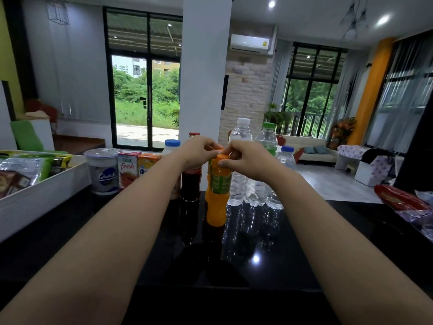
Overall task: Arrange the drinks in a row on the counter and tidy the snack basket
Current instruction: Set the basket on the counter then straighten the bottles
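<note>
1. Head view: left hand (196, 150) and right hand (246, 160) both pinch the cap of the orange bottle (218, 191), which is upright near the counter's (257, 254) far edge.
2. Judged step: lining up drinks. Next, seat the bottle in the row; the basket (46, 191) at the left edge awaits tidying.

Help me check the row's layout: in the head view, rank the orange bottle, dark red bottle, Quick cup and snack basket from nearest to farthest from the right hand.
1. The orange bottle: the right hand pinches its cap.
2. The dark red bottle: just left of the orange one.
3. The Quick cup: farther left in the row.
4. The snack basket: far left.
</note>
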Demonstrator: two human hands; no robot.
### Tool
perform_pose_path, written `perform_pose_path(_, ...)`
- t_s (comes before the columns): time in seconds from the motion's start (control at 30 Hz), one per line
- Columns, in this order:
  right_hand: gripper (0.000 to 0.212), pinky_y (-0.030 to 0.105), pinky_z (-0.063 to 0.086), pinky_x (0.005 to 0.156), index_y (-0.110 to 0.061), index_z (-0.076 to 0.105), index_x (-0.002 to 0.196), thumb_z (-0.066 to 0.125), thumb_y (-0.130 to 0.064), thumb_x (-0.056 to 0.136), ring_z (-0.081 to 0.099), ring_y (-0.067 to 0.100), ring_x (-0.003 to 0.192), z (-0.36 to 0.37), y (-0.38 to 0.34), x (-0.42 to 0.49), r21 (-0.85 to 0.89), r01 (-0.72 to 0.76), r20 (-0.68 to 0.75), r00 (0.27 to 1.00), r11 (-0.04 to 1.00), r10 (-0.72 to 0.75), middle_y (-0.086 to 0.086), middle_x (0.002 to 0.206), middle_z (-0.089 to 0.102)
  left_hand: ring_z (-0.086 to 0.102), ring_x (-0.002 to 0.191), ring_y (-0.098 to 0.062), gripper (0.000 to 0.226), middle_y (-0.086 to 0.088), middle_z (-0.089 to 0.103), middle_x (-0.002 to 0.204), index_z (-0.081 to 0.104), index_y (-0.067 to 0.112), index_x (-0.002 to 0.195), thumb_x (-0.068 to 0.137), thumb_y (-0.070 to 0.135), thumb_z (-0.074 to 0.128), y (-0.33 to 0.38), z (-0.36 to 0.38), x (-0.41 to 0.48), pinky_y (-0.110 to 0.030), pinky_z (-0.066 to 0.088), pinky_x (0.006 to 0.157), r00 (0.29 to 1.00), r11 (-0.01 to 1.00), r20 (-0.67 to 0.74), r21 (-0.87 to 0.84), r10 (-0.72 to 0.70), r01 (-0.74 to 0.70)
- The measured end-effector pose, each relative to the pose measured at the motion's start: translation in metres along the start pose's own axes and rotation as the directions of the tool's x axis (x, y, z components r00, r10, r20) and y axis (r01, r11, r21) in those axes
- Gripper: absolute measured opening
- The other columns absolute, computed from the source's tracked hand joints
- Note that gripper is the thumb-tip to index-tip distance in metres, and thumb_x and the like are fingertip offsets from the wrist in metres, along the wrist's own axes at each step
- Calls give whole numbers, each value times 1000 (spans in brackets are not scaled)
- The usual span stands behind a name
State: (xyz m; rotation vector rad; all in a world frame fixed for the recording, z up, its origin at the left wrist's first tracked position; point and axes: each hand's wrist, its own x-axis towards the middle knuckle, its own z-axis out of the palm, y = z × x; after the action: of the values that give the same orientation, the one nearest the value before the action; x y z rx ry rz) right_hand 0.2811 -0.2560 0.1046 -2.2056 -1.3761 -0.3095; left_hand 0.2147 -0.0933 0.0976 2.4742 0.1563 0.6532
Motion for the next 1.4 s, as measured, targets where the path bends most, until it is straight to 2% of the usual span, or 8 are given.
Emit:
perform_pose_path(0.17, 33, 15, 42, 63, -16, 60, 111, 68, -36, 87, 57, 10, 84, 1, 0, -1, 43, -12, 10, 1000, 999, 11, -4, 95, 59, 64, 90, -20, 20, -6, 65, 100, 59, 13, 107, 92, 26, 61, 0, 1, 1, -30, 55, 77, 999, 997, -10, -71, -39, 38)
perform_pose_path(0.3, 32, 14, 40, 60, -16, 60, 111, 67, -36, 87, 55, 11, 84, 1, 0, 0, 42, -6, 8, 1000, 999, 5, -4, 95, 59, 67, 90, -23, 24, -9, 67, 100, 60, 16, 117, 95, 25, 56, 1, 0, 1, -35, 57, 79, 998, 993, 42, -109, -37, 41)
perform_pose_path(0.6, 32, 21, 47, 69, -17, 59, 110, 67, -38, 87, 58, 13, 87, 2, 2, -1, 60, -12, 10, 1000, 998, 11, -1, 98, 62, 63, 92, -17, 19, -9, 68, 102, 67, 16, 111, 95, 18, 57, 0, -9, 4, -28, 50, 81, 995, 998, 89, -43, 40, -36)
perform_pose_path(0.87, 32, 22, 47, 70, -16, 58, 112, 66, -36, 88, 59, 15, 88, 2, 2, -2, 83, -16, 13, 1000, 996, 15, 1, 101, 63, 65, 92, -20, 20, -8, 68, 104, 64, 21, 111, 94, 28, 58, 0, -10, 5, -35, 54, 83, 994, 998, 106, -67, 7, 0)
perform_pose_path(1.13, 30, 21, 49, 70, -17, 58, 110, 66, -35, 88, 59, 12, 86, 1, -1, -4, 91, -14, 18, 1000, 996, 13, -2, 97, 62, 67, 94, -25, 20, -11, 69, 100, 67, 15, 110, 92, 22, 61, 4, -17, 5, -43, 54, 90, 994, 998, 106, -63, 1, 6)
perform_pose_path(1.2, 31, 28, 52, 78, -18, 58, 111, 66, -36, 88, 60, 15, 89, 0, 0, -4, 87, -19, 21, 1000, 996, 17, -1, 99, 63, 68, 90, -24, 16, -9, 69, 97, 67, 15, 106, 93, 21, 60, 5, -22, 5, -43, 55, 87, 998, 996, 57, -92, 2, 4)
perform_pose_path(1.3, 31, 35, 53, 83, -18, 58, 111, 66, -37, 88, 61, 17, 92, 1, 0, -4, 90, -23, 25, 999, 996, 21, 1, 102, 64, 65, 87, -17, 10, -6, 70, 97, 67, 19, 99, 92, 21, 60, 6, -28, 13, -30, 52, 72, 986, 999, -166, -27, 20, -25)
perform_pose_path(1.4, 32, 38, 53, 86, -19, 57, 112, 66, -38, 88, 60, 18, 93, 1, 0, -4, 98, -26, 27, 999, 995, 24, 1, 103, 64, 61, 96, -17, 14, -2, 68, 102, 69, 19, 101, 90, 26, 62, 9, -31, 24, -30, 48, 79, 966, 994, -257, 104, 42, -15)
